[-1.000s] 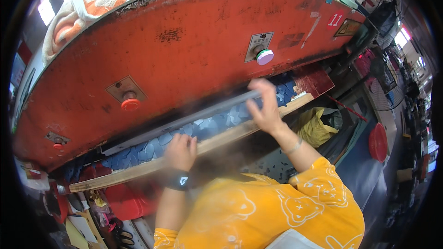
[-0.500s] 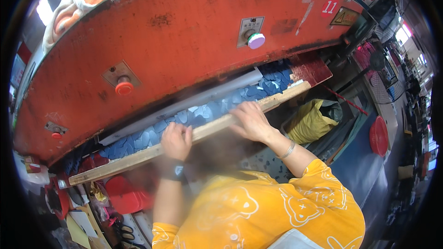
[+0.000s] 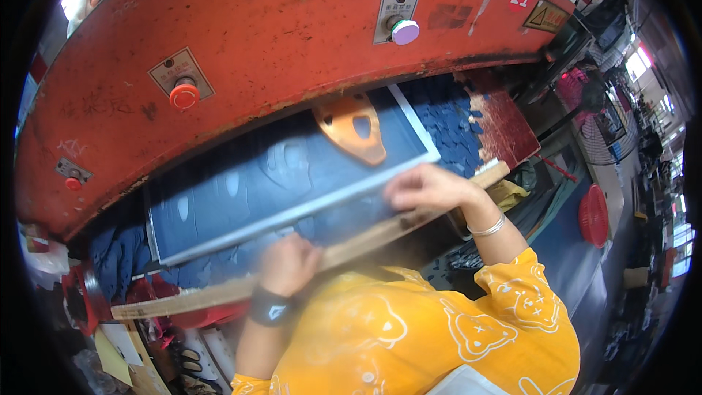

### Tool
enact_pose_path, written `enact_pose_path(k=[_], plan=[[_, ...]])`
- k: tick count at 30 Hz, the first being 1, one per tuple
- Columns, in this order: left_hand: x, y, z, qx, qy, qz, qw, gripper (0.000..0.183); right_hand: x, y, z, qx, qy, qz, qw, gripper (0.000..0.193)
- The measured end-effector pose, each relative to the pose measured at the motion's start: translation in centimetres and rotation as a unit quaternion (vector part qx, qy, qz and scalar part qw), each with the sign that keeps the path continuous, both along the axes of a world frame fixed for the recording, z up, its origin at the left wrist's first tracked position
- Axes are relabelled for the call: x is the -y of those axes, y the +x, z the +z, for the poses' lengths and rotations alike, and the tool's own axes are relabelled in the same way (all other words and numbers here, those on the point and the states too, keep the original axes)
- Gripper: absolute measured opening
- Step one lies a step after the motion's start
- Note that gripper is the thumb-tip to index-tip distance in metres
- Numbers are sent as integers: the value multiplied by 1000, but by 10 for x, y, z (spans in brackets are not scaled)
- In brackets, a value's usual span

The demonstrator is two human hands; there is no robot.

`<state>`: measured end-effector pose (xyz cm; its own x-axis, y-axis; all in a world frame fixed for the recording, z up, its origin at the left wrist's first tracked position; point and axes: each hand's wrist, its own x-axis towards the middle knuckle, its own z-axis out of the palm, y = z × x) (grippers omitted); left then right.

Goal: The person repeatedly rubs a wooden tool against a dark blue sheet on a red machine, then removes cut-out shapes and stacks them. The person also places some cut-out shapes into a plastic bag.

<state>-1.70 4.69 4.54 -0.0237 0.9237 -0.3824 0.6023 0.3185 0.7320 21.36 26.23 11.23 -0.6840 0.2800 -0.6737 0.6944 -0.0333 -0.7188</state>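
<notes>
Under the red machine's front lies a board [image 3: 435, 155] with a pale rim, covered by a dark blue sheet [image 3: 252, 208] that bears several curved outlines. An orange shaped piece with openings [image 3: 374, 148], like a cutting die, rests on the sheet's right part. My left hand [image 3: 289, 263], smeared by motion, is by the wooden strip [image 3: 365, 241] in front of the board; its fingers look curled, their hold unclear. At the board's near right corner, my right hand [image 3: 428, 186] has its fingers curled over the strip; what they hold, if anything, is hidden.
The red machine [image 3: 278, 44] spans the far side with a red knob [image 3: 184, 93] and a pale purple knob [image 3: 404, 31]. Dark blue scraps [image 3: 446, 121] cover the bed beside the board. A red basket [image 3: 594, 216] and a fan [image 3: 603, 110] stand at right.
The board has come out toward me from under the machine, bringing the blue sheet and orange piece into view. Both hands have left their earlier places on the strip; my right hand moved rightward.
</notes>
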Motion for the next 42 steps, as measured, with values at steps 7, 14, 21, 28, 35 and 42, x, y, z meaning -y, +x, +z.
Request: enact_pose_path(k=[7, 14, 21, 28, 35, 42], plan=[[-35, 41, 29, 373, 138, 272, 876, 43, 40, -41, -28, 113, 469, 34, 875, 96], [-41, 112, 7, 385, 185, 230, 874, 84, 76, -10, -16, 51, 385, -76, 918, 86], [-25, 132, 15, -61, 151, -12, 987, 90, 62, 33, -9, -220, 92, -347, 907, 81], [-18, 139, 17, -87, 175, 8, 981, 93, 105, 92, 38, -491, -270, -555, 615, 79], [-22, 116, 26, -65, 240, -92, 964, 87, 139, 161, 48, -404, -390, -646, 517, 79], [-19, 144, 25, -86, 220, -157, 959, 77, 68, 218, 65, -242, -73, -472, 845, 82]])
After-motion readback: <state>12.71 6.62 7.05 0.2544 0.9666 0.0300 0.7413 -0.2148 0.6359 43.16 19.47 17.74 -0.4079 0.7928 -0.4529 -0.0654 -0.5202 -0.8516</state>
